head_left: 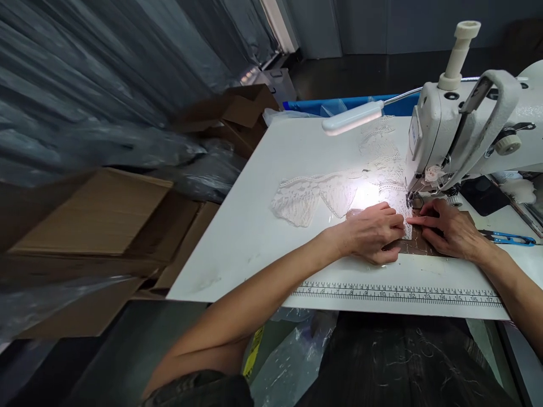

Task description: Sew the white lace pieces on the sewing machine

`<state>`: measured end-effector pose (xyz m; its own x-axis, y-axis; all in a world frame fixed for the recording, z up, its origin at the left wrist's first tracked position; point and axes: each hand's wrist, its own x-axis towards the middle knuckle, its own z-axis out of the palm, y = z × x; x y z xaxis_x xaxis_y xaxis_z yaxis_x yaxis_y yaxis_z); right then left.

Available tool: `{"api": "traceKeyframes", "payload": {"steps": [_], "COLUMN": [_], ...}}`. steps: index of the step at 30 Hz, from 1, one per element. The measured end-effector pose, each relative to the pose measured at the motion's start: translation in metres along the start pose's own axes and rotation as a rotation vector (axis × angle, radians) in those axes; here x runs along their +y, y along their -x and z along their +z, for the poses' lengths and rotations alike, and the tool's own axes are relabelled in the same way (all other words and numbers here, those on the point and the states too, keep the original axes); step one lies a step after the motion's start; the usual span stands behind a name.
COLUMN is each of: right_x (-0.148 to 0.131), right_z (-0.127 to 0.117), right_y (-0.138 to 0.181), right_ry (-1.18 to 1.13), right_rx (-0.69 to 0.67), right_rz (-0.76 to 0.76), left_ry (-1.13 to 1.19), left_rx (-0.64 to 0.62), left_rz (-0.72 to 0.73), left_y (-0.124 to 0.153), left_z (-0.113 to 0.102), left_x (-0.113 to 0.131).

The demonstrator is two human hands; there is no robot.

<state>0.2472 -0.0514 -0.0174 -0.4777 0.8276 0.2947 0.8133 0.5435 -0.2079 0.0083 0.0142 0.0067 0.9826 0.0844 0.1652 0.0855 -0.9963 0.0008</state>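
Observation:
My left hand [373, 230] and my right hand [449, 229] meet in front of the needle of a white sewing machine [470, 130]. Both press a strip of white lace [405, 223] flat, with their fingertips pinched together on it. More white lace [314, 195] trails away to the left across the white table [263, 226] under the glare of a small lamp [352, 117]. A brown patch [418, 249] of the table lies under my hands.
Blue thread snips [509, 238] lie right of my right hand. A printed ruler [399, 293] runs along the table's front edge. Cardboard boxes [97, 220] and plastic sheeting are stacked to the left. A dark phone [483, 195] rests behind the machine.

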Motion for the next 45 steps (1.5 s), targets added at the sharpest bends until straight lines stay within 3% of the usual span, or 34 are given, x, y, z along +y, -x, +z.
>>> {"api": "traceKeyframes", "payload": {"steps": [7, 20, 39, 45], "right_x": [-0.001, -0.012, -0.011, -0.015], "right_z": [0.002, 0.001, 0.003, 0.006], "right_y": [-0.001, -0.011, 0.0, -0.005], "right_ry": [0.079, 0.196, 0.17, 0.254], "right_rx": [0.006, -0.139, -0.078, -0.11], "right_rz": [-0.017, 0.18, 0.084, 0.15], "left_ry": [0.06, 0.041, 0.023, 0.073], "left_rx": [0.013, 0.029, 0.045, 0.009], "left_rz": [0.005, -0.068, -0.171, -0.228], "left_y": [-0.001, 0.003, 0.001, -0.002], "left_z": [0.001, 0.005, 0.012, 0.011], "left_x": [-0.007, -0.008, -0.012, -0.013]}}
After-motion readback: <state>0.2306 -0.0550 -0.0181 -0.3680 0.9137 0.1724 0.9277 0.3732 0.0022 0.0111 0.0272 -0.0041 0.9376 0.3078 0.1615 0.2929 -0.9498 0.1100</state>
